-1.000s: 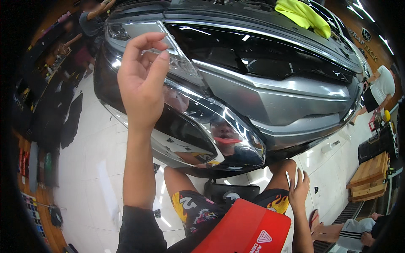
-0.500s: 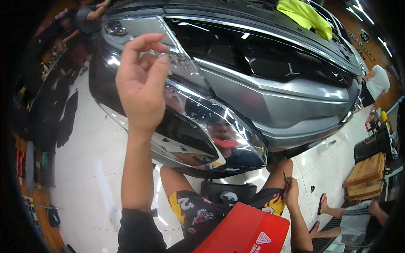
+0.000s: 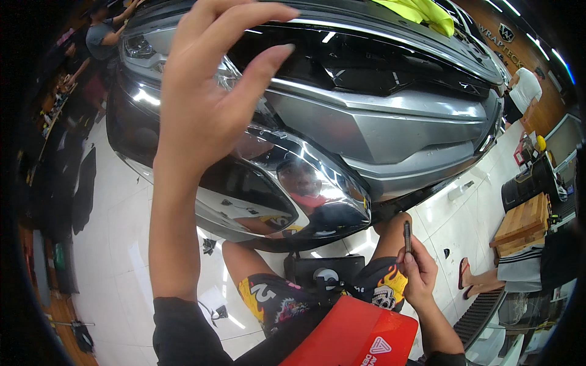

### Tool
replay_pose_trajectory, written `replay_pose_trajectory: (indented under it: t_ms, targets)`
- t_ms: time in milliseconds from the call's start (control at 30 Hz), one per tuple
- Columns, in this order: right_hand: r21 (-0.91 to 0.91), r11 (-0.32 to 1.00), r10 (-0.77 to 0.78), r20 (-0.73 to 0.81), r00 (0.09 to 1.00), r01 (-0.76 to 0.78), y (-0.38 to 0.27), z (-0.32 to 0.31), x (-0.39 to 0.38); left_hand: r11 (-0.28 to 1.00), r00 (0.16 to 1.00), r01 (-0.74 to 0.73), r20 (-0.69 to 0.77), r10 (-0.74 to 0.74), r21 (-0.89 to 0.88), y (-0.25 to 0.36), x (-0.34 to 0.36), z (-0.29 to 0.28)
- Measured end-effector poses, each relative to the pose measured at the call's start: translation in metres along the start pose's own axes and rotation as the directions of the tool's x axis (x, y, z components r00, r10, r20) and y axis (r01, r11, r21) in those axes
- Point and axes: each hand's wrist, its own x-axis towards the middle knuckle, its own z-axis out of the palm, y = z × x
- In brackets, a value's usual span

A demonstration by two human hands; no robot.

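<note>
In front of the car's headlight [image 3: 139, 47], my left hand [image 3: 210, 91] is raised with curved fingers apart and nothing visible between them. The hand covers part of the glossy black bumper [image 3: 317, 183] and the headlight's inner end. Low by my right knee, my right hand [image 3: 420, 271] is closed around a slim dark stick-like tool [image 3: 407, 236], its tip pointing up. The tool may be a cutter, but its exact kind is too small to tell. Beyond the bumper lies the car's grey grille [image 3: 390, 131].
A yellow-green cloth [image 3: 421, 13] lies on the hood. A red bag or pouch [image 3: 354, 335] is at my lap. At right are a wooden crate [image 3: 522, 222], a clear bottle [image 3: 461, 190] and a person in sandals. Other people stand at far left and far right.
My left hand has risen closer to the camera and its fingers have spread wider. My right hand has lifted slightly, tilting the tool upright. The view has shifted a little.
</note>
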Motion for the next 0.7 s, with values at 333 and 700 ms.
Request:
replay_pose_trajectory:
  t_ms: [333, 700]
  targets:
    - [0.146, 0.952, -0.283, 0.085, 0.955, 0.269, -0.117, 0.075, 0.078, 0.996, 0.997, -0.075, -0.038, 0.073, -0.044, -0.005, 0.017, 0.025]
    - [0.418, 0.906, -0.068, -0.024, 0.997, 0.071, -0.137, 0.104, 0.088, 0.988, 0.986, -0.150, -0.081, 0.147, -0.030, -0.007, 0.002, 0.036]
